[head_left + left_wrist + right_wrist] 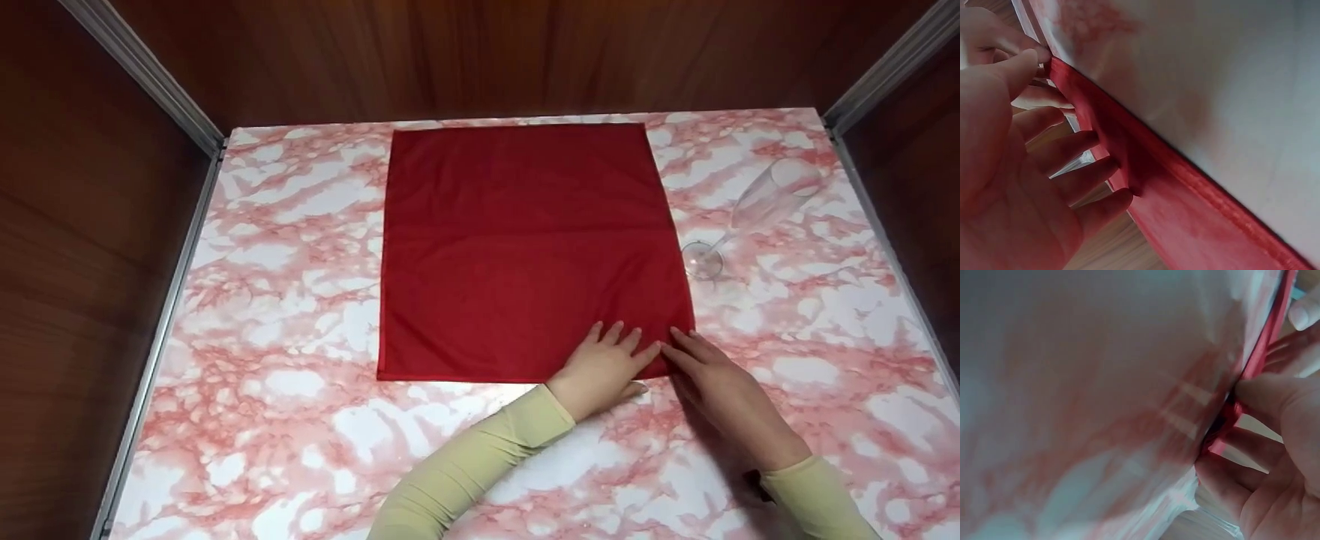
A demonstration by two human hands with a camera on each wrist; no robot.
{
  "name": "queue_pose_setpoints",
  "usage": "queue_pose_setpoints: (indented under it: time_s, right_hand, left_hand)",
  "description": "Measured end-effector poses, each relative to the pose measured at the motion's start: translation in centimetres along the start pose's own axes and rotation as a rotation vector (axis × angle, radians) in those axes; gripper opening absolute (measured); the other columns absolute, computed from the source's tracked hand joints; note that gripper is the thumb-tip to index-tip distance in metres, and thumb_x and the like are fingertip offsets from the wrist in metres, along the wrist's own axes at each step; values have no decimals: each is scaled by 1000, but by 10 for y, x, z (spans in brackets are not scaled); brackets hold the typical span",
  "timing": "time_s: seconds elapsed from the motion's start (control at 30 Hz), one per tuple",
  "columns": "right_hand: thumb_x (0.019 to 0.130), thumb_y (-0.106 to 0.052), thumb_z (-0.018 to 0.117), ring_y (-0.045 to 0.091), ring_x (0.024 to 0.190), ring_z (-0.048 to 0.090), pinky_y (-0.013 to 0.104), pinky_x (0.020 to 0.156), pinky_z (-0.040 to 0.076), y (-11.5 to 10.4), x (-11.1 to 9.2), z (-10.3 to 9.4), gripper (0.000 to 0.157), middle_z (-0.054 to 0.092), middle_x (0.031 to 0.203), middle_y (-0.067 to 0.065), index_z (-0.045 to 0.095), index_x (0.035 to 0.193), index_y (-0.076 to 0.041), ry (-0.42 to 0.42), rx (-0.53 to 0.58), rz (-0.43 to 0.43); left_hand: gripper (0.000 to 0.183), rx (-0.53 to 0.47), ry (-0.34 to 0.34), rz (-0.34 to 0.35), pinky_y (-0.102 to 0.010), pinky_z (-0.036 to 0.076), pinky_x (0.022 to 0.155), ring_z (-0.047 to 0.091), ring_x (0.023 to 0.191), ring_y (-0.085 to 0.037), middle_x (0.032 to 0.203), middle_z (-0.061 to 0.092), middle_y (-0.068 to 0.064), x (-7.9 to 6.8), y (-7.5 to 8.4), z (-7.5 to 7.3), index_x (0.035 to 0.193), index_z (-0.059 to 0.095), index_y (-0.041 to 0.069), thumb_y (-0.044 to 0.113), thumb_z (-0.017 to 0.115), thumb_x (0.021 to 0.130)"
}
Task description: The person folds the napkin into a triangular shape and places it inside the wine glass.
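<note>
A square red cloth (525,247) lies spread on the marbled table, a faint crease running across its middle. My left hand (600,371) rests palm down over its near edge, fingers spread and fairly straight. At the near right corner, my right hand (727,394) pinches the cloth; the right wrist view shows the thumb and fingers at the red hem (1258,354). In the left wrist view the left fingertips (1120,197) touch the cloth, and the thumb is close to the other hand at the corner.
A clear champagne flute (769,199) stands just right of the cloth, its foot (703,260) close to the cloth's edge. Dark wooden panels (480,56) border the back and both sides of the pink-and-white table (285,315). Metal strips run along the side panels.
</note>
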State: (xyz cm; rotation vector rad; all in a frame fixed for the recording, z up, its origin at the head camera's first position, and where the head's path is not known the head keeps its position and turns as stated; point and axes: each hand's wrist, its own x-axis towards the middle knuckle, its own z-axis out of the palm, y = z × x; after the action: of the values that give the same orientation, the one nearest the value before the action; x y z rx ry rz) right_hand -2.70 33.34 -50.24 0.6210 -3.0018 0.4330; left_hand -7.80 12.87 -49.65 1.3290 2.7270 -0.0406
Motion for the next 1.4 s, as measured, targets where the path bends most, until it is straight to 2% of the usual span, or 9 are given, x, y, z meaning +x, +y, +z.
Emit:
queue_pose_setpoints:
  time_s: [0.43, 0.73, 0.9, 1.1, 1.4]
  right_hand:
    - [82, 8, 66, 41, 124, 44, 53, 87, 47, -2, 4, -2, 48, 47, 139, 20, 60, 129, -2, -7, -31, -22]
    - [79, 11, 67, 41, 119, 48, 52, 86, 48, 0, 5, -3, 48, 50, 136, 21, 62, 125, -1, 8, -66, -65]
    - [80, 10, 67, 39, 118, 49, 51, 84, 49, 0, 7, -3, 45, 52, 134, 20, 64, 123, -1, 9, -63, -55]
    - [81, 6, 68, 34, 112, 53, 48, 83, 50, 1, 8, -4, 36, 59, 122, 18, 66, 117, 0, 46, -39, -41]
    - [78, 4, 73, 26, 97, 59, 44, 79, 51, 2, 7, -4, 25, 62, 101, 10, 68, 101, -1, 111, -8, -38]
  left_hand:
    - [63, 50, 22, 5, -42, 33, 106, 39, 131, -25, 144, 44, 0, 2, 2, -1, 149, 35, 30, 52, 53, 93]
    - [63, 95, 67, 10, -41, 37, 102, 44, 127, -26, 139, 48, -2, 2, 4, -2, 147, 38, 28, 52, 55, 92]
    - [65, 108, 88, 7, -41, 38, 102, 45, 126, -27, 138, 49, -4, 2, 6, 0, 147, 38, 27, 53, 57, 91]
    - [67, 134, 111, -8, -40, 39, 99, 47, 122, -26, 135, 50, -3, 4, 9, 1, 146, 39, 28, 54, 60, 88]
    - [63, 162, 135, -39, -37, 42, 92, 50, 113, -24, 126, 53, -2, 8, 13, -1, 144, 43, 30, 52, 60, 88]
